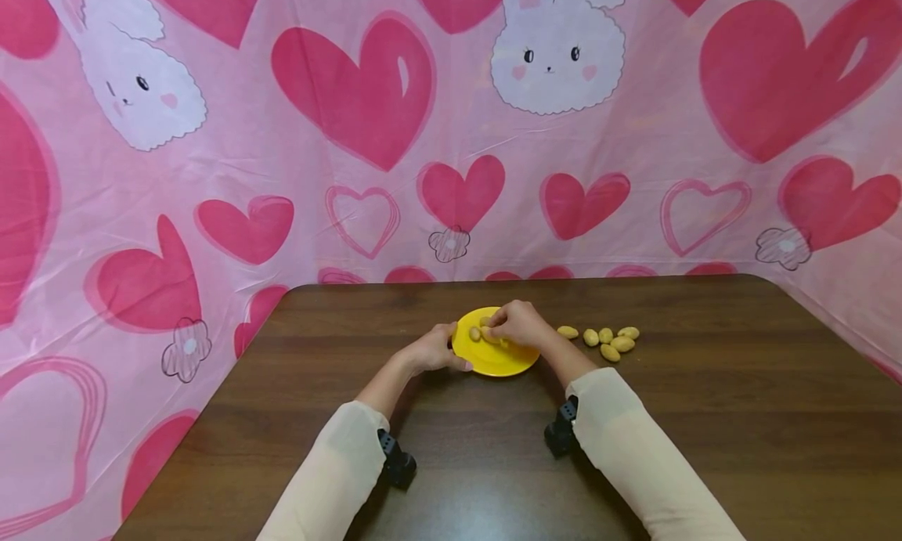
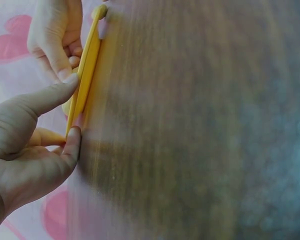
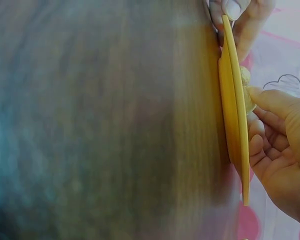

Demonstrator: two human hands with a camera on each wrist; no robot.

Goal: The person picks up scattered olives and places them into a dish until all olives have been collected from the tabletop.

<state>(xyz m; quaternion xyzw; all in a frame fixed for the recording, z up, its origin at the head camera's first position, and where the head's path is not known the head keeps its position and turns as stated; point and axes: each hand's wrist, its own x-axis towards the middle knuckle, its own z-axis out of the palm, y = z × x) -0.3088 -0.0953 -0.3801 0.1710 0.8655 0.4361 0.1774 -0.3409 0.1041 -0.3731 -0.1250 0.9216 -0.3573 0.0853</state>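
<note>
A round yellow plate (image 1: 496,364) lies on the brown table, with several small yellow potatoes (image 1: 475,334) on it. My left hand (image 1: 431,348) holds the plate's left rim. In the left wrist view its thumb is at the top face and its fingers (image 2: 72,142) are at the edge and underside. Over the plate's right side, my right hand (image 1: 523,323) pinches a potato (image 3: 249,101) with thumb and fingers, low against the plate's surface. The right hand's palm and curled fingers show in the right wrist view, beside the plate's edge.
Several more potatoes (image 1: 606,336) lie in a loose group on the table (image 1: 712,384), right of the plate. A pink cloth (image 1: 310,134) printed with hearts and rabbits hangs behind the table's back edge. Black wrist cameras (image 1: 561,430) sit at both cream sleeves.
</note>
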